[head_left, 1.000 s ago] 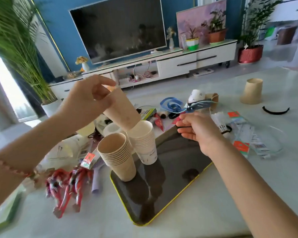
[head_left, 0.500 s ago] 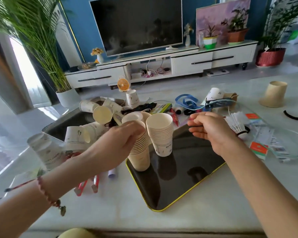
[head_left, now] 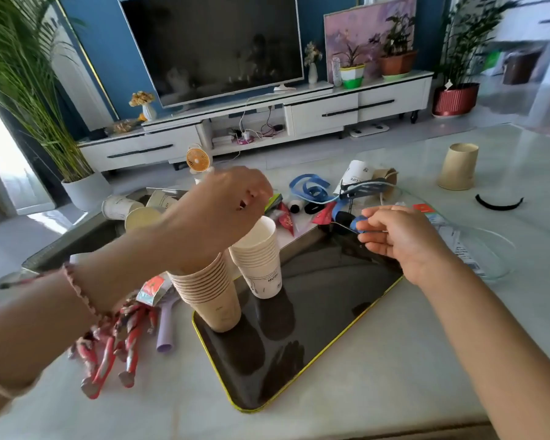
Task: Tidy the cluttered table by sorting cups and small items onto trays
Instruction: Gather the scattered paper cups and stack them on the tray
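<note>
Left hand [head_left: 223, 211] hovers over the two cup stacks, fingers loosely curled down and released, holding nothing. Brown cup stack [head_left: 213, 296] and white cup stack [head_left: 262, 265] stand upright just beside each other on the black tray [head_left: 331, 296], at its far left part. Right hand [head_left: 400, 236] is at the tray's far edge, fingers curled next to a small blue piece [head_left: 359, 223]; cannot tell if it grasps it. A lone brown cup [head_left: 458, 166] sits upside down on the surface [head_left: 426, 360], well apart. Loose white cups [head_left: 121, 206] lie far left.
</note>
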`<state>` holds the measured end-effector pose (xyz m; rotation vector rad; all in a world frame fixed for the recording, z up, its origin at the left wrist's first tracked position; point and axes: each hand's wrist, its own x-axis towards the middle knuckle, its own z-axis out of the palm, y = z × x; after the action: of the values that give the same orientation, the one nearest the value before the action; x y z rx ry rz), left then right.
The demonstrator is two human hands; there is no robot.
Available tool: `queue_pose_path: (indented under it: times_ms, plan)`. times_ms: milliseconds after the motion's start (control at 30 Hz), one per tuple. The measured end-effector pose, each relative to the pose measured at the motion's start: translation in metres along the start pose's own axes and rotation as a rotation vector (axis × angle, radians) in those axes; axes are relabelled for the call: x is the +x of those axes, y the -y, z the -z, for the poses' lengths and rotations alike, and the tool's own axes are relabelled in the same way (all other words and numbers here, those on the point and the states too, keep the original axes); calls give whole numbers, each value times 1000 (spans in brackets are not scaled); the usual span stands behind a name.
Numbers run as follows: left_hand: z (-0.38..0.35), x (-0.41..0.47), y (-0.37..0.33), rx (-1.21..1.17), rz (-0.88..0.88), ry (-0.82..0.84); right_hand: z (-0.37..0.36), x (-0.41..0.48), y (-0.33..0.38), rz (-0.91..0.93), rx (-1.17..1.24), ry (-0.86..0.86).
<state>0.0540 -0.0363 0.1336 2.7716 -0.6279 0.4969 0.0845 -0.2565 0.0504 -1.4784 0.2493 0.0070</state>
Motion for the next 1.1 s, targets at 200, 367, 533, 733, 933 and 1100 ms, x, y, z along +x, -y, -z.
queue_pose_path:
  times_ms: [200, 367, 533, 733, 933, 1100]
  plan:
    - [-43, 100, -47, 52, -74, 182, 31, 12, 7, -38, 132, -93]
    - [-114, 189, -68, 179, -102, 321, 49, 23, 11, -46, 183, -155]
    - [-166, 249, -61, 188, 42, 304, 61, 36, 14, -1, 207, -148]
    - [-211, 264, -43, 58, 350, 390, 66, 48, 13, -7, 264, -137]
    - [-217, 265, -39, -87, 409, 289, 66, 52, 14, -24, 247, -109]
    - [-160, 257, -42, -280, 455, 85, 56, 49, 23, -50, 325, -118]
